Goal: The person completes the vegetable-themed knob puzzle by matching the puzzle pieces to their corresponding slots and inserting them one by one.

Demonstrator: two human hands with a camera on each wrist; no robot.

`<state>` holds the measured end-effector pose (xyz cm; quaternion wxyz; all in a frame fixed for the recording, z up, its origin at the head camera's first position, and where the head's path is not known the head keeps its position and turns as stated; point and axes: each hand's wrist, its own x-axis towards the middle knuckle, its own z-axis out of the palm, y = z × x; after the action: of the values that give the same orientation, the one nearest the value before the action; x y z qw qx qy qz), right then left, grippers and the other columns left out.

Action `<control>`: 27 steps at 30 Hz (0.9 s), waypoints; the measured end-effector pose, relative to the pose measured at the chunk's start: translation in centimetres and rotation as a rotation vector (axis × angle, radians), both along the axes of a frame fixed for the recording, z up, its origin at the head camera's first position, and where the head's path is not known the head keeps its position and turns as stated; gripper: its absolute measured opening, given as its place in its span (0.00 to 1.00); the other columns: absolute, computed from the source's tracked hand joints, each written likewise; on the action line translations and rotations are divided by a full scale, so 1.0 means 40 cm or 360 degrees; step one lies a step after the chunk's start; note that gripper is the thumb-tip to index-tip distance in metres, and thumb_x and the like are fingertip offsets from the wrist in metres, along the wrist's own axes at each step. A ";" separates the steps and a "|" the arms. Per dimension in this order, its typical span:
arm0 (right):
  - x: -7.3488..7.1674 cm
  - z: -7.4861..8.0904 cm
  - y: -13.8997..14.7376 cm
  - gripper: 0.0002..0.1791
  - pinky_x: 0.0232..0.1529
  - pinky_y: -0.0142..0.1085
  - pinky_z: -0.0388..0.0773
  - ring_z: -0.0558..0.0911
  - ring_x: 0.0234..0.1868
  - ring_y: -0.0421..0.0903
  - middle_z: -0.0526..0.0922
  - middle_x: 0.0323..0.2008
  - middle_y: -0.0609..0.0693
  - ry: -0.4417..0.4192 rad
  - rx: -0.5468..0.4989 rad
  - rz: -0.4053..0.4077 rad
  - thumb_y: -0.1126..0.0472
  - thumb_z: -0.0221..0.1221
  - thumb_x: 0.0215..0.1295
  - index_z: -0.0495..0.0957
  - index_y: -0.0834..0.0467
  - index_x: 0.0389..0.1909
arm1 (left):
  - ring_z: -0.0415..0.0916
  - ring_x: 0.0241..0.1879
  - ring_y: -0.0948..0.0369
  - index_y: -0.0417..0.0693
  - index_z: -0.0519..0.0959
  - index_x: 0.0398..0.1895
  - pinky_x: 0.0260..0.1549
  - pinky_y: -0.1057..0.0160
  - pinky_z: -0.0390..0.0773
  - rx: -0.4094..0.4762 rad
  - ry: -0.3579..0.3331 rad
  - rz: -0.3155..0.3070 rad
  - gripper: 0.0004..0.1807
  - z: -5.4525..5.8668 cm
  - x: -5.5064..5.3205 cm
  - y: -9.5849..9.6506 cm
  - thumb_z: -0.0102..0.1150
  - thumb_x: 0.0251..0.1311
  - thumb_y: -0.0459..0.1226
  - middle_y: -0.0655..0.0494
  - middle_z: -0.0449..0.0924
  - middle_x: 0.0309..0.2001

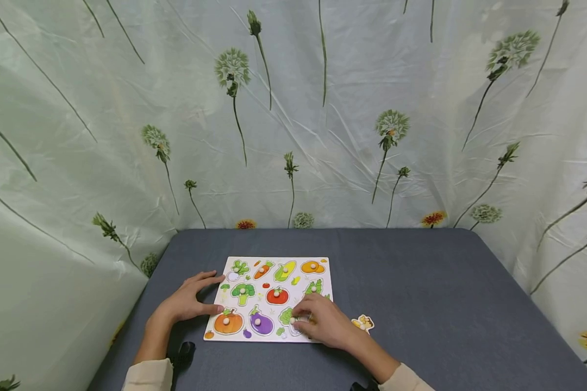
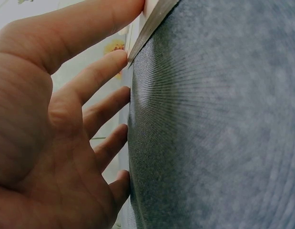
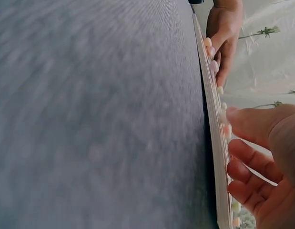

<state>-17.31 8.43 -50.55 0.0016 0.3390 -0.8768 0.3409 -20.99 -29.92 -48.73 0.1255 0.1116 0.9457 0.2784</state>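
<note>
A white wooden vegetable peg puzzle board (image 1: 269, 308) lies on the table, filled with pieces that have small round knobs. My left hand (image 1: 189, 298) is spread at the board's left side, thumb and forefinger at its edge. In the left wrist view the thumb (image 2: 80, 33) lies along the board's edge. My right hand (image 1: 325, 320) is over the lower right of the board, pinching the knob of a green-and-white leafy vegetable piece (image 1: 286, 316), partly hidden by the fingers. In the right wrist view the thumb (image 3: 259, 121) is right at a knob.
A loose brown-and-yellow puzzle piece (image 1: 364, 322) lies on the table to the right of the board, just beyond my right wrist. Dark grey cloth covers the table (image 1: 420, 282). A flower-print curtain (image 1: 323, 136) hangs behind and along the sides.
</note>
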 end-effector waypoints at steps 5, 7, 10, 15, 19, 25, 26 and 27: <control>0.002 0.006 0.026 0.08 0.50 0.34 0.79 0.79 0.43 0.37 0.85 0.40 0.43 0.0014 -0.0036 -0.0019 0.59 0.70 0.64 0.88 0.54 0.43 | 0.45 0.77 0.30 0.55 0.69 0.76 0.65 0.22 0.56 -0.0015 -0.0008 0.0006 0.50 -0.003 -0.005 -0.003 0.77 0.49 0.58 0.39 0.57 0.79; 0.003 0.009 0.037 0.08 0.51 0.35 0.79 0.80 0.44 0.37 0.86 0.41 0.43 0.0016 -0.0043 -0.0036 0.60 0.70 0.65 0.88 0.54 0.44 | 0.45 0.78 0.31 0.55 0.69 0.76 0.66 0.22 0.56 -0.0018 -0.0013 0.0016 0.50 -0.006 -0.008 -0.005 0.77 0.49 0.58 0.40 0.57 0.79; 0.006 0.013 0.055 0.07 0.51 0.36 0.80 0.81 0.45 0.38 0.86 0.41 0.43 0.0029 -0.0053 -0.0064 0.61 0.69 0.65 0.88 0.54 0.43 | 0.46 0.77 0.31 0.54 0.69 0.76 0.65 0.23 0.57 -0.0031 -0.0009 0.0009 0.50 -0.008 -0.008 -0.006 0.77 0.49 0.58 0.39 0.57 0.79; 0.011 0.017 0.086 0.07 0.49 0.36 0.80 0.81 0.44 0.38 0.87 0.41 0.43 0.0036 -0.0076 -0.0101 0.61 0.69 0.65 0.88 0.54 0.43 | 0.48 0.77 0.31 0.54 0.70 0.76 0.64 0.23 0.58 -0.0020 -0.0010 0.0006 0.49 -0.004 -0.005 -0.003 0.77 0.49 0.56 0.39 0.58 0.79; 0.014 0.018 0.117 0.07 0.45 0.36 0.80 0.81 0.42 0.41 0.87 0.41 0.42 0.0023 -0.0085 -0.0124 0.60 0.69 0.66 0.88 0.53 0.43 | 0.48 0.77 0.31 0.55 0.70 0.76 0.64 0.23 0.59 -0.0021 -0.0005 0.0002 0.49 0.000 -0.003 0.000 0.77 0.49 0.56 0.39 0.58 0.79; 0.018 0.016 0.168 0.07 0.46 0.36 0.80 0.81 0.42 0.39 0.85 0.40 0.38 -0.0024 -0.0034 -0.0205 0.60 0.69 0.66 0.87 0.51 0.44 | 0.48 0.76 0.30 0.55 0.70 0.76 0.64 0.22 0.58 -0.0023 0.0003 -0.0004 0.48 -0.002 -0.005 -0.002 0.77 0.50 0.56 0.39 0.58 0.79; 0.018 0.016 0.177 0.08 0.46 0.37 0.80 0.81 0.43 0.39 0.85 0.41 0.37 -0.0037 -0.0030 -0.0222 0.60 0.69 0.66 0.88 0.51 0.45 | 0.48 0.76 0.30 0.55 0.70 0.76 0.64 0.22 0.58 -0.0021 0.0004 -0.0005 0.48 -0.003 -0.005 -0.003 0.77 0.50 0.56 0.39 0.58 0.79; 0.019 0.016 0.187 0.08 0.46 0.37 0.80 0.81 0.43 0.39 0.85 0.41 0.37 -0.0051 -0.0025 -0.0236 0.59 0.69 0.66 0.88 0.50 0.45 | 0.47 0.77 0.30 0.55 0.70 0.76 0.64 0.22 0.58 -0.0017 0.0002 -0.0004 0.48 -0.005 -0.006 -0.004 0.77 0.50 0.56 0.39 0.58 0.79</control>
<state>-16.55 15.89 -49.92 0.0155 0.2674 -0.8968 0.3521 -21.21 -30.08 -48.91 0.1258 0.1122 0.9471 0.2730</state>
